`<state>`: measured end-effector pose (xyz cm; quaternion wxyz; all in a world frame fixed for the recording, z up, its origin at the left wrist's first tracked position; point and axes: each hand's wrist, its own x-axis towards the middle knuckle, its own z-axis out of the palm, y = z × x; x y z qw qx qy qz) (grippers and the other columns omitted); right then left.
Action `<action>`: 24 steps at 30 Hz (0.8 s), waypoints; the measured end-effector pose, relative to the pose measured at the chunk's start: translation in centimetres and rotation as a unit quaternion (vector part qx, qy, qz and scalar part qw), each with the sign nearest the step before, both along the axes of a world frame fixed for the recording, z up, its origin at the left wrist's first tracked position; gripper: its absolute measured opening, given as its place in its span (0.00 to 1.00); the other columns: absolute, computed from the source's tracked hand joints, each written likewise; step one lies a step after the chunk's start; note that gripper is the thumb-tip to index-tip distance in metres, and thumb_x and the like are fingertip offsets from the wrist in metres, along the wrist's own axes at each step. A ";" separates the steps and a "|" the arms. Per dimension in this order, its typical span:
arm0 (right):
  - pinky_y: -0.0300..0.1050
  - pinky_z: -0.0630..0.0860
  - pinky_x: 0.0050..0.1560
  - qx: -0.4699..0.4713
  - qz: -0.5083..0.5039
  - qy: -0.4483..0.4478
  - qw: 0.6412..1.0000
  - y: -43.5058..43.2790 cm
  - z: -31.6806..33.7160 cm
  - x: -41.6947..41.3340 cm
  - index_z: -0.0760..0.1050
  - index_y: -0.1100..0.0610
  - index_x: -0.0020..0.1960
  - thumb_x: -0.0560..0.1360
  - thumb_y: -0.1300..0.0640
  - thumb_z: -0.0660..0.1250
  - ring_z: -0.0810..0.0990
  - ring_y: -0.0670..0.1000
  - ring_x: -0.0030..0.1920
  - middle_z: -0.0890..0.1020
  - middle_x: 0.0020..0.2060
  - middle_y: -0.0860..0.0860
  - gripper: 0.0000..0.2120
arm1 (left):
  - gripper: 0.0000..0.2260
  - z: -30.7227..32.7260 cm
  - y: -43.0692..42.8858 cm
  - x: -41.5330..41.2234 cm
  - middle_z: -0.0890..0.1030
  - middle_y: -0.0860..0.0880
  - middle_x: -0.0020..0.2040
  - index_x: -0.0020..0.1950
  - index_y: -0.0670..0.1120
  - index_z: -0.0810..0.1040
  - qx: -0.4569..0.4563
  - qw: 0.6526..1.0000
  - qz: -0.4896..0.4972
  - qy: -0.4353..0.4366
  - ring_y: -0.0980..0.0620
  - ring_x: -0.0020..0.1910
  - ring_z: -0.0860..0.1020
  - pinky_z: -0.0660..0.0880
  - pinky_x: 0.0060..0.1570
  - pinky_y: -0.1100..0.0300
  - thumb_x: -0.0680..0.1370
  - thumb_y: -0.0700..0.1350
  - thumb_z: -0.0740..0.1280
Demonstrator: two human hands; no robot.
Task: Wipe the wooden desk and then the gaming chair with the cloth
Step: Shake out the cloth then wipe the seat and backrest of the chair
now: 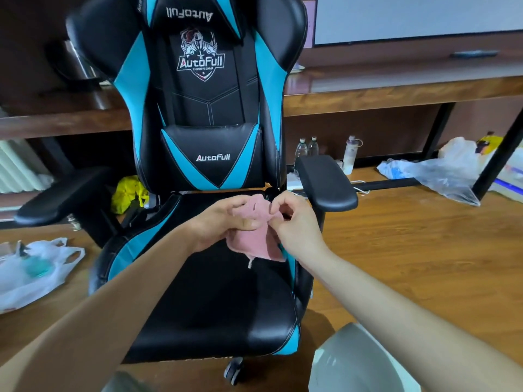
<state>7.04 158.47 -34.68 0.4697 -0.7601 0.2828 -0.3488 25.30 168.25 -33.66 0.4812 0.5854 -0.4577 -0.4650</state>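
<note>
both hands, left hand (223, 222) and right hand (294, 222), pinch the pink cloth (257, 236) (above the chair seat (215, 292)).

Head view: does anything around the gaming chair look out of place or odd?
Yes. The headrest pillow on the gaming chair shows its logo upside down. A white plastic bag lies on the floor left of the chair, and bottles stand under the desk.

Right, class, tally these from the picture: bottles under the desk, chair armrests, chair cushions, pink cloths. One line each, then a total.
Bottles: 3
Armrests: 2
Cushions: 2
Pink cloth: 1
Total: 8
</note>
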 end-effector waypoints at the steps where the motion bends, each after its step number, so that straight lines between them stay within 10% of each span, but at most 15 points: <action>1: 0.50 0.78 0.52 0.017 0.006 0.013 1.000 -0.2 0.3 0.2 0.75 0.52 0.48 0.74 0.69 0.70 0.80 0.54 0.52 0.80 0.50 0.55 0.13 | 0.21 0.2 0.0 0.1 0.83 0.42 0.66 0.69 0.50 0.81 -0.007 1.000 0.009 -0.015 0.41 0.66 0.81 0.78 0.63 0.46 0.77 0.41 0.78; 5: 0.49 0.81 0.52 0.146 0.058 0.100 0.982 -0.9 2.2 0.3 0.75 0.52 0.63 0.70 0.57 0.80 0.83 0.51 0.53 0.83 0.54 0.51 0.25 | 0.21 1.2 0.1 -0.1 0.85 0.40 0.61 0.68 0.51 0.82 -0.028 0.998 0.061 -0.015 0.39 0.60 0.83 0.81 0.56 0.48 0.76 0.38 0.75; 9: 0.47 0.84 0.51 0.165 0.098 0.028 0.981 -1.5 4.0 -1.4 0.84 0.55 0.55 0.71 0.58 0.82 0.87 0.50 0.49 0.88 0.48 0.51 0.14 | 0.15 2.4 -0.1 -0.6 0.85 0.39 0.60 0.68 0.47 0.81 -0.060 0.997 0.038 -0.042 0.40 0.58 0.84 0.81 0.51 0.52 0.81 0.42 0.73; 19: 0.47 0.79 0.48 0.019 -0.073 -0.084 0.994 -8.7 9.2 -6.8 0.82 0.46 0.56 0.76 0.55 0.77 0.86 0.50 0.50 0.87 0.48 0.49 0.10 | 0.13 6.8 -7.9 -6.9 0.86 0.45 0.58 0.60 0.49 0.85 -0.133 0.981 0.136 0.035 0.43 0.61 0.84 0.81 0.63 0.45 0.78 0.51 0.75; 24: 0.53 0.68 0.71 -0.217 -0.202 0.206 0.933 -11.3 6.3 -7.2 0.74 0.57 0.73 0.82 0.51 0.70 0.69 0.59 0.73 0.72 0.70 0.55 0.22 | 0.15 3.0 -13.3 -8.3 0.81 0.47 0.65 0.67 0.50 0.79 0.021 0.963 0.260 0.064 0.46 0.65 0.77 0.71 0.71 0.46 0.85 0.55 0.61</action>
